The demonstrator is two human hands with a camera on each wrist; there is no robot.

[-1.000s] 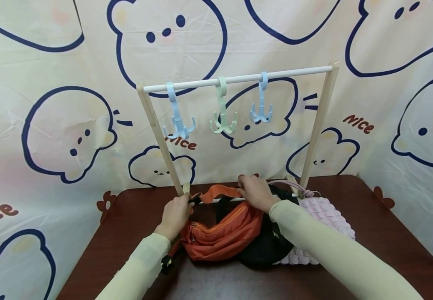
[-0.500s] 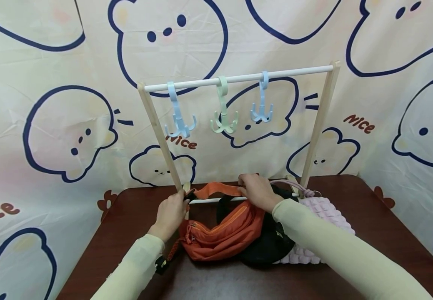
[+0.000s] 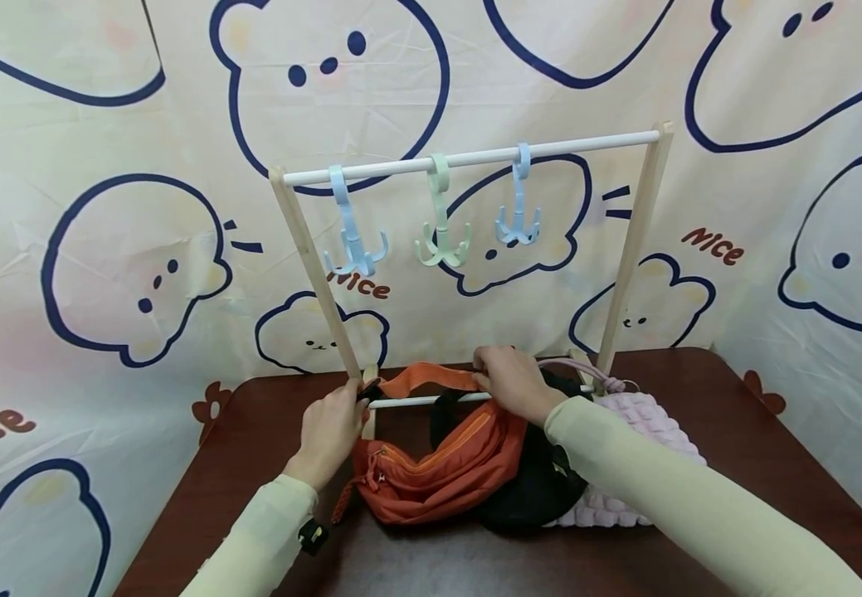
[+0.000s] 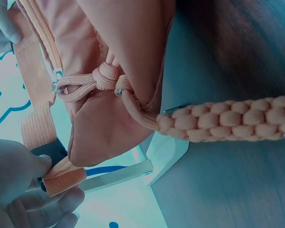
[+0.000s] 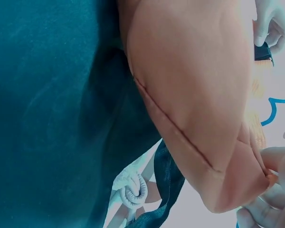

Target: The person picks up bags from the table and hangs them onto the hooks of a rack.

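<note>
An orange waist bag (image 3: 438,477) lies on the table in the head view, its front zip facing up. My left hand (image 3: 329,431) pinches its strap beside the black buckle (image 4: 52,154), where a short fold of webbing shows in the left wrist view. From there the orange strap (image 3: 423,377) arches to my right hand (image 3: 514,383), which grips the bag's right end where the strap begins. That grip is partly cut off in the right wrist view. A braided orange cord (image 4: 228,119) hangs from the bag's left side.
A black bag (image 3: 535,493) and a pink puffy bag (image 3: 647,423) lie to the right, partly under the orange one. Behind stands a rack with a white rod (image 3: 565,148), carrying two blue hooks (image 3: 353,240) (image 3: 518,207) and a green hook (image 3: 440,224).
My left hand has moved left and slightly toward me, drawing the buckle and strap end along. The bag's left end has shifted slightly left. My right hand stays nearly in place.
</note>
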